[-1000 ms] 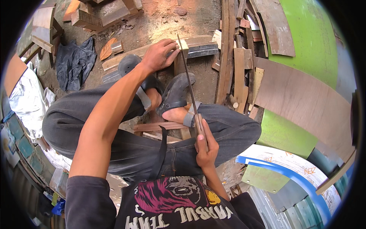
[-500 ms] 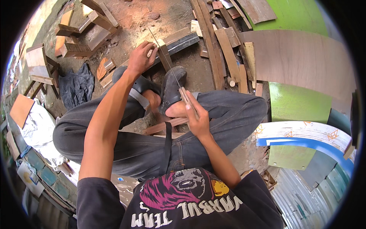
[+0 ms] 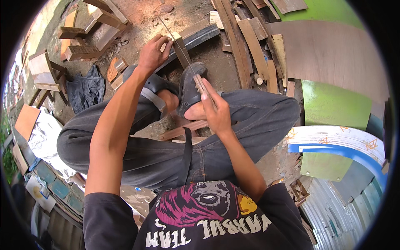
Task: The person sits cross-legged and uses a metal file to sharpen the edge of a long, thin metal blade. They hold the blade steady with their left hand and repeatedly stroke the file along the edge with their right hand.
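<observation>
My right hand (image 3: 216, 109) is wrapped round the handle of a handsaw (image 3: 175, 40), low between my legs. The saw's thin blade runs forward and to the left, seen nearly edge-on, across a short wooden block (image 3: 181, 53) with a pale end. On the left of the blade my left hand (image 3: 154, 53) is closed, its fingers gripping pale wood at the block's end; part of that wood is hidden by the fingers. The block rests across a dark beam (image 3: 201, 41) on the ground, close in front of my shoes (image 3: 192, 81).
Wooden frames (image 3: 89, 37) stand at the far left, near a black plastic bag (image 3: 86, 89). Loose planks (image 3: 253, 48) lie in a heap on the right, next to a large plywood sheet (image 3: 325, 56) and green panels (image 3: 333, 106). Sawdust lies on the ground ahead.
My right hand and the saw have moved forward, away from my body, the blade sliding further past the block. My left hand stays at the block. The whole view has shifted slightly.
</observation>
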{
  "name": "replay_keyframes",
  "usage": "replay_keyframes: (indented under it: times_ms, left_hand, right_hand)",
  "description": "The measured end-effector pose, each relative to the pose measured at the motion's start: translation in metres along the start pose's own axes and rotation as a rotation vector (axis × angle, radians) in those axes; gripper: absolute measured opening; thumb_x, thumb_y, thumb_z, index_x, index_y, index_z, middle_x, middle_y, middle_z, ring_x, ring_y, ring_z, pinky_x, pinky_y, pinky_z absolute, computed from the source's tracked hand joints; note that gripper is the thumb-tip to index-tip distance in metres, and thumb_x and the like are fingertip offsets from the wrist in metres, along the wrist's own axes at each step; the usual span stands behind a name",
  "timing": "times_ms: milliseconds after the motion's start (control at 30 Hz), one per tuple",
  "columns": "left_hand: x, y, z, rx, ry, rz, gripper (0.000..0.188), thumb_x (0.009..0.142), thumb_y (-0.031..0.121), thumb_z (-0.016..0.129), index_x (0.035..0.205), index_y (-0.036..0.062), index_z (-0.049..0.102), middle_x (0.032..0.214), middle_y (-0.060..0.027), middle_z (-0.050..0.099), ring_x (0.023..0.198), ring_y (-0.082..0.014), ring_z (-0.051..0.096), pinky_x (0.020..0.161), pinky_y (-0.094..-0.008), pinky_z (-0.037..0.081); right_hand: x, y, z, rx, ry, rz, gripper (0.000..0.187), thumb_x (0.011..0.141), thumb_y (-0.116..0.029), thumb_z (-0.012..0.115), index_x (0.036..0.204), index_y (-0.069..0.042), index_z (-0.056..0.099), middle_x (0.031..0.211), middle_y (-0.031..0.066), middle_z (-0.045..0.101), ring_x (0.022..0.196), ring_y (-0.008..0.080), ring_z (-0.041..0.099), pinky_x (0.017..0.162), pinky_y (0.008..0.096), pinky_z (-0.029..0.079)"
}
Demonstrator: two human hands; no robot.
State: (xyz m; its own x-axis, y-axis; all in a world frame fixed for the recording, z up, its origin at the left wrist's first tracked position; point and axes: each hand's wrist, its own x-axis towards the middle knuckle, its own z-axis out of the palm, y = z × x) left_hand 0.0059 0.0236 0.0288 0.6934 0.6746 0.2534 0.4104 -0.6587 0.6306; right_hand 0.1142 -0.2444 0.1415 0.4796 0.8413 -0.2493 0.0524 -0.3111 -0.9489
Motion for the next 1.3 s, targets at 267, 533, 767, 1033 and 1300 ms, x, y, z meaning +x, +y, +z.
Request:
replay_keyframes:
  times_ms: [267,533,767,1033,1300]
  left_hand:
    - [0.001,0.004,0.007,-0.057,0.018,-0.054,0.016,0.094,0.016,0.072,0.096,0.0005,0.072,0.105,-0.0157,0.073,0.097,-0.0355,0.072,0.082,-0.04,0.058]
    - [0.002,0.006,-0.006,0.028,-0.03,-0.045,0.015,0.094,0.018,0.072,0.096,0.0031,0.074,0.101,-0.0117,0.073,0.091,-0.0341,0.072,0.078,-0.0409,0.058]
    - [-0.01,0.006,0.005,-0.053,0.075,-0.069,0.014,0.094,0.019,0.072,0.093,0.0055,0.072,0.099,-0.009,0.072,0.086,-0.0321,0.072,0.075,-0.0404,0.058]
    - [-0.011,0.007,0.008,-0.038,0.088,-0.109,0.016,0.094,0.019,0.07,0.099,0.0057,0.075,0.102,-0.0096,0.072,0.094,-0.0322,0.07,0.082,-0.0399,0.058]
    - [-0.026,-0.002,0.026,-0.13,0.109,-0.11,0.039,0.091,0.032,0.07,0.122,0.0096,0.063,0.13,-0.0132,0.063,0.114,-0.0385,0.065,0.096,-0.0453,0.055]
  right_hand:
    - [0.063,0.034,0.027,0.083,0.053,-0.101,0.044,0.105,-0.019,0.053,0.138,0.01,0.056,0.135,0.026,0.065,0.127,0.0298,0.063,0.105,0.0357,0.048]
    - [0.035,0.016,0.024,0.046,0.016,0.053,0.047,0.106,-0.022,0.053,0.145,0.004,0.054,0.145,0.0214,0.06,0.135,0.0276,0.056,0.111,0.036,0.043]
    - [0.024,0.053,0.013,0.053,-0.046,0.106,0.048,0.108,-0.021,0.049,0.15,0.003,0.048,0.124,0.0188,0.062,0.111,0.0223,0.06,0.095,0.0343,0.047]
    - [0.08,0.075,0.036,0.207,-0.073,0.042,0.052,0.11,-0.029,0.051,0.156,-0.006,0.043,0.08,0.0003,0.053,0.066,0.0083,0.047,0.061,0.0258,0.044]
    - [0.091,0.046,0.024,0.222,-0.124,0.151,0.051,0.106,-0.016,0.056,0.155,-0.006,0.045,0.078,-0.0005,0.057,0.069,0.0079,0.052,0.064,0.0256,0.048]
